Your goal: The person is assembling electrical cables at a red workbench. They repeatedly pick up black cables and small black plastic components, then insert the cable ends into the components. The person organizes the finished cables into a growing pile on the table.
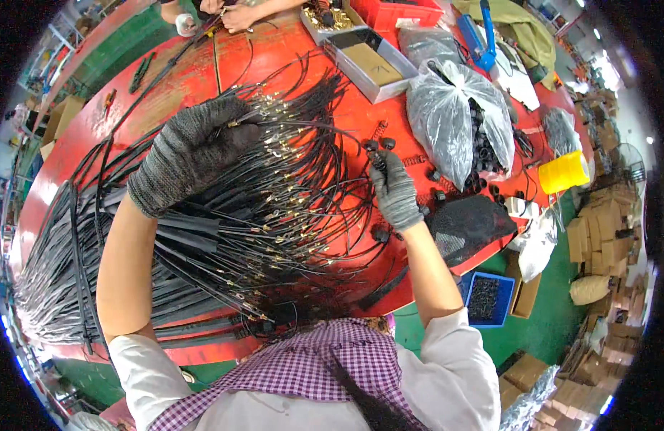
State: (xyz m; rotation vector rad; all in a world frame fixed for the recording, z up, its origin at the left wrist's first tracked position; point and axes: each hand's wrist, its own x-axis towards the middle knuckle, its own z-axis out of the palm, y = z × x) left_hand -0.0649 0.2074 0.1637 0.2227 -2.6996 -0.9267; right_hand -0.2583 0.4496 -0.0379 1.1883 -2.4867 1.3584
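Observation:
My left hand (195, 151), in a dark grey knit glove, is closed on a thin black cable (314, 123) above a big bundle of black cables (195, 241) with small metal end pieces. That cable runs right, toward my right hand (395, 192), gloved in lighter grey. My right thumb and fingers pinch a small black fitting (377, 159) near the cable's end; whether the two touch is too small to tell. Loose black caps and a coil spring (414, 161) lie on the red table beside my right hand. A second spring (379, 130) stands just beyond it.
Right of my hand sits a clear plastic bag (450, 108) of black parts. Behind are a grey tray (375, 90), a red crate (397, 16) and a blue hand-lever tool (481, 44). A yellow roll (563, 172) lies right. Another person's hands (235, 16) work at the far edge.

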